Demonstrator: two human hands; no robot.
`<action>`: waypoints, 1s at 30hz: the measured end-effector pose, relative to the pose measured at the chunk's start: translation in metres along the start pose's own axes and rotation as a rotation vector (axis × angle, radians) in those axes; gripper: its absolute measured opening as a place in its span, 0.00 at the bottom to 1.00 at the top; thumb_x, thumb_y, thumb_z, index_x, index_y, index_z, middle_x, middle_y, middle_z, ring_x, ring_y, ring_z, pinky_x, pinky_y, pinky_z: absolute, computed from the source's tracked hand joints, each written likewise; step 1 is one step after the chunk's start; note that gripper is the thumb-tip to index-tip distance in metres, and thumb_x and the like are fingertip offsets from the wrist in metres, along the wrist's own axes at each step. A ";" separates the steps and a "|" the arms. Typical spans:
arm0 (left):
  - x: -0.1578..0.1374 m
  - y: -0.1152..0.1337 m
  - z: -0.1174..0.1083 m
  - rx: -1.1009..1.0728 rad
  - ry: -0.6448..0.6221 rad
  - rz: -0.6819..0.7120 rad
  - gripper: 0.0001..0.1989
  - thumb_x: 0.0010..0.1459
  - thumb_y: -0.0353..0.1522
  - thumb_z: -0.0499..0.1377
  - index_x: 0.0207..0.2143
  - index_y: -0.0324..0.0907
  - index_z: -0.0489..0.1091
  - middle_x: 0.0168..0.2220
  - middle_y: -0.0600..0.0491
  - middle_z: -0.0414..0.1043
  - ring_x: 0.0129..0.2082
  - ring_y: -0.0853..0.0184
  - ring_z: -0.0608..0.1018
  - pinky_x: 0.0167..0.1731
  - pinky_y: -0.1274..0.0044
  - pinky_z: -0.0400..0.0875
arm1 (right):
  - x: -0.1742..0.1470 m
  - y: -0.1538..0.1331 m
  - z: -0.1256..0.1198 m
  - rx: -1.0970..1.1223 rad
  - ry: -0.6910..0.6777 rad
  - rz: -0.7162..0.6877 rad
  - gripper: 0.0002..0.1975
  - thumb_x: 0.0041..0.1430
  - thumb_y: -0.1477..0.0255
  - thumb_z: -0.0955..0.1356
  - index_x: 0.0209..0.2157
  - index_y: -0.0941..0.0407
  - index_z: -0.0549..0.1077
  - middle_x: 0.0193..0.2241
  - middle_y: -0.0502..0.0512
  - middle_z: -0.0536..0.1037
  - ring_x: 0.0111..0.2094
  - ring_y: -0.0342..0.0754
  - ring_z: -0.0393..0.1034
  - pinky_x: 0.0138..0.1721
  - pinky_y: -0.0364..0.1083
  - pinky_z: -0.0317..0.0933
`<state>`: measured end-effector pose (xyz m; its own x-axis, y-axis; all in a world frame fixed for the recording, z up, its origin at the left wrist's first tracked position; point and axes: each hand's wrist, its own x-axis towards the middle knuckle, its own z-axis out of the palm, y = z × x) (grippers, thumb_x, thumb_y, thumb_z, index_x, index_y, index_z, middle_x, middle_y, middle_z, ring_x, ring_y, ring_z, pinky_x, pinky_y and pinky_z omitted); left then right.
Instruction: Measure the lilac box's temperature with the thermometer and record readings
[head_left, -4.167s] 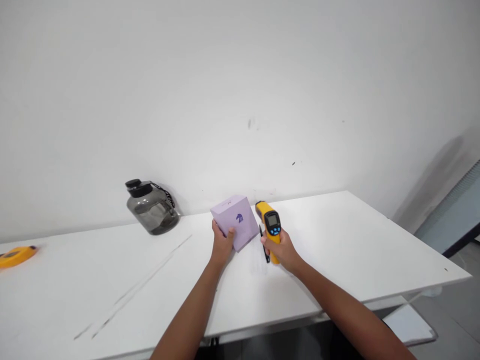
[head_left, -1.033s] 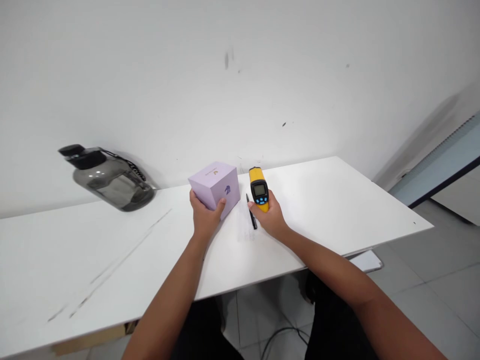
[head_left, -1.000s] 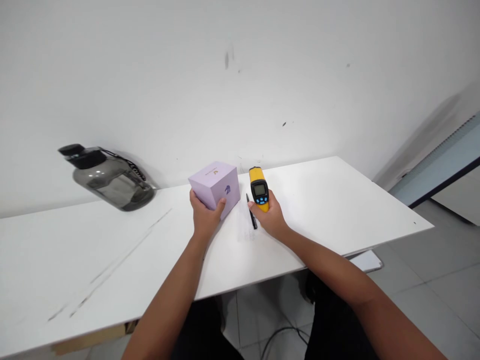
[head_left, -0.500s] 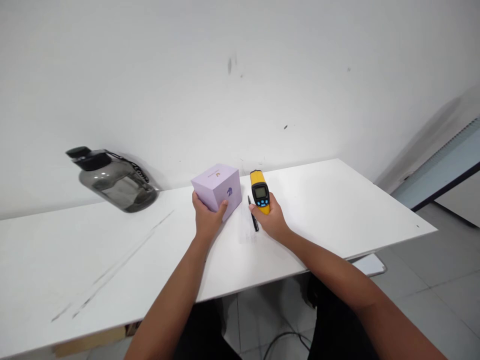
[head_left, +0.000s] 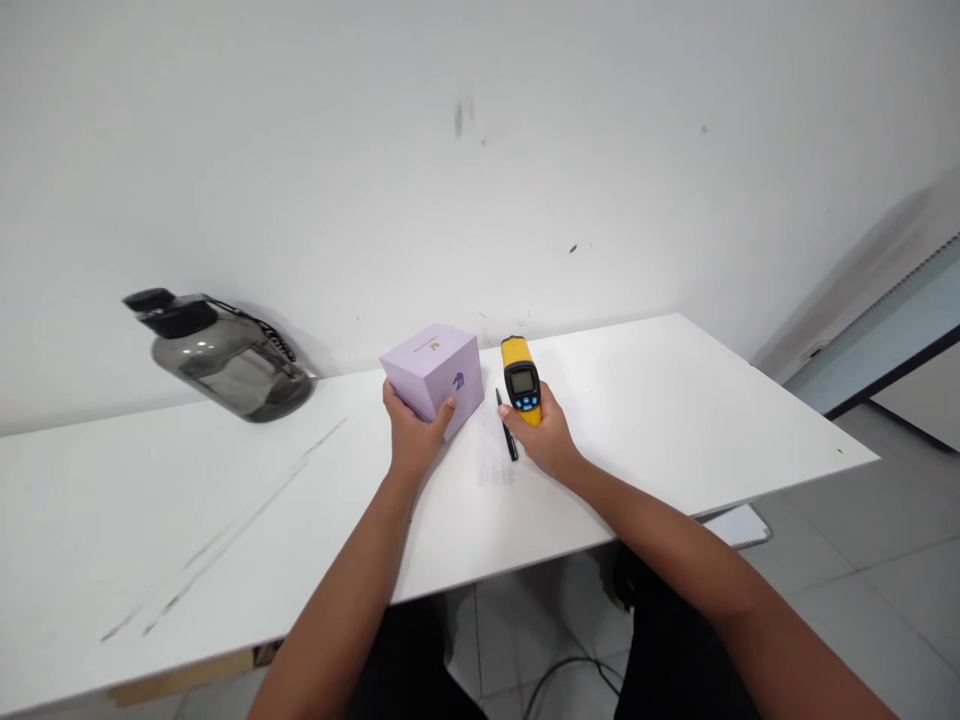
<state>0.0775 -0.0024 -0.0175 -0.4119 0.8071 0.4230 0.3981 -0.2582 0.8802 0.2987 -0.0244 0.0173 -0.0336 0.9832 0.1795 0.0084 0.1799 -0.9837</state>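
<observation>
My left hand [head_left: 416, 428] is closed around the near corner of a lilac box [head_left: 457, 378], thumb on its right face and fingers along its left side. The box is tilted slightly; its underside is hidden. In my right hand [head_left: 551, 435] is a yellow and black infrared thermometer [head_left: 523, 380], its small screen and blue buttons facing me. The fingers wrap its handle, and its front end points toward the wall. A black pen [head_left: 510, 436] lies on the white table [head_left: 300, 540] between my hands, partly behind my right thumb.
A grey see-through water bottle [head_left: 232, 365] with a black cap and strap stands at the left near the wall [head_left: 360, 160]. Faint grey smudges mark the table beside the pen. A cable [head_left: 570, 662] lies on the tiled floor below the front edge.
The view has shifted very slightly. Both hands keep their hold on the box and the thermometer, with hardly any movement.
</observation>
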 end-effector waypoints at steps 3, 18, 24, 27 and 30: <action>0.000 -0.001 0.001 -0.019 0.003 -0.006 0.60 0.45 0.49 0.76 0.71 0.43 0.46 0.73 0.32 0.49 0.74 0.45 0.60 0.72 0.56 0.58 | 0.001 0.002 0.001 0.003 -0.003 0.019 0.28 0.53 0.54 0.74 0.50 0.51 0.67 0.34 0.47 0.75 0.34 0.48 0.71 0.36 0.49 0.66; -0.004 0.010 0.000 -0.090 -0.006 -0.099 0.61 0.43 0.47 0.78 0.70 0.46 0.47 0.71 0.33 0.53 0.73 0.43 0.63 0.68 0.56 0.66 | 0.037 -0.008 -0.044 -1.159 -0.132 0.080 0.31 0.71 0.57 0.69 0.70 0.51 0.64 0.56 0.61 0.81 0.54 0.58 0.77 0.43 0.48 0.64; -0.005 0.013 0.000 -0.099 -0.009 -0.117 0.60 0.43 0.45 0.78 0.70 0.47 0.46 0.72 0.33 0.51 0.73 0.43 0.62 0.69 0.55 0.66 | 0.057 0.004 -0.058 -1.317 -0.119 0.112 0.32 0.75 0.54 0.64 0.71 0.56 0.61 0.57 0.66 0.80 0.55 0.58 0.75 0.44 0.50 0.60; -0.005 0.013 0.000 -0.099 -0.009 -0.123 0.61 0.43 0.45 0.78 0.70 0.47 0.46 0.72 0.33 0.50 0.73 0.43 0.61 0.69 0.56 0.65 | 0.064 0.011 -0.059 -1.398 -0.125 0.038 0.30 0.73 0.55 0.66 0.69 0.57 0.66 0.54 0.67 0.82 0.57 0.62 0.72 0.51 0.54 0.57; -0.005 0.011 0.001 -0.107 -0.007 -0.114 0.60 0.43 0.45 0.78 0.70 0.47 0.46 0.72 0.33 0.50 0.73 0.44 0.62 0.69 0.56 0.65 | 0.069 0.019 -0.059 -1.396 -0.113 -0.036 0.29 0.72 0.56 0.67 0.67 0.55 0.69 0.53 0.69 0.83 0.57 0.64 0.70 0.55 0.59 0.55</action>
<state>0.0848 -0.0092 -0.0100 -0.4438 0.8379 0.3177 0.2593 -0.2193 0.9406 0.3556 0.0485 0.0118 -0.1337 0.9816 0.1360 0.9781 0.1528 -0.1411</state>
